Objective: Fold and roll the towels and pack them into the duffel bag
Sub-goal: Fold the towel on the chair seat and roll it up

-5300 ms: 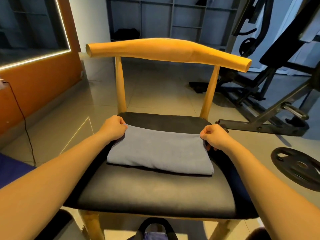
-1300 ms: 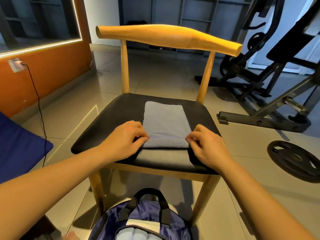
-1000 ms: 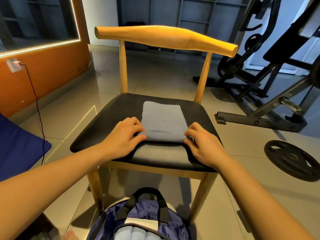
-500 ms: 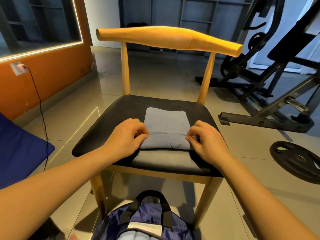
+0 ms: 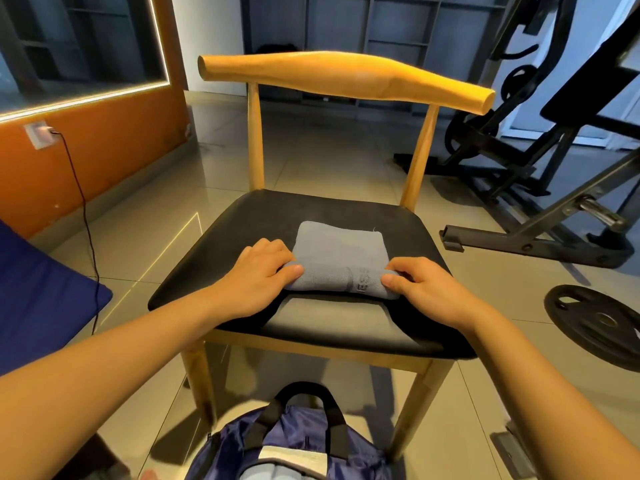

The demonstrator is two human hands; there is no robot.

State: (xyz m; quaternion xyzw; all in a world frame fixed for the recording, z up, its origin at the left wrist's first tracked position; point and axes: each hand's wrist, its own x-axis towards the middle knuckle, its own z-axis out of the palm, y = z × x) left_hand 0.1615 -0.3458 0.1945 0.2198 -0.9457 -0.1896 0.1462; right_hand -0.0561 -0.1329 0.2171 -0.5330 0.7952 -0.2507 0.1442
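Towel [image 5: 341,249], on the black seat of a wooden chair [image 5: 235,237], is shown rolled thicker from its near edge than half a second earlier. The roll's ends are gripped by left hand [image 5: 258,277] and right hand [image 5: 427,289], fingers [image 5: 270,245] curled. The duffel bag [image 5: 298,427] is seen on the floor below.

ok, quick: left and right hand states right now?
Left hand: grip closed on the left end of the partly rolled grey-blue cloth towel.
Right hand: grip closed on the same towel's right end.
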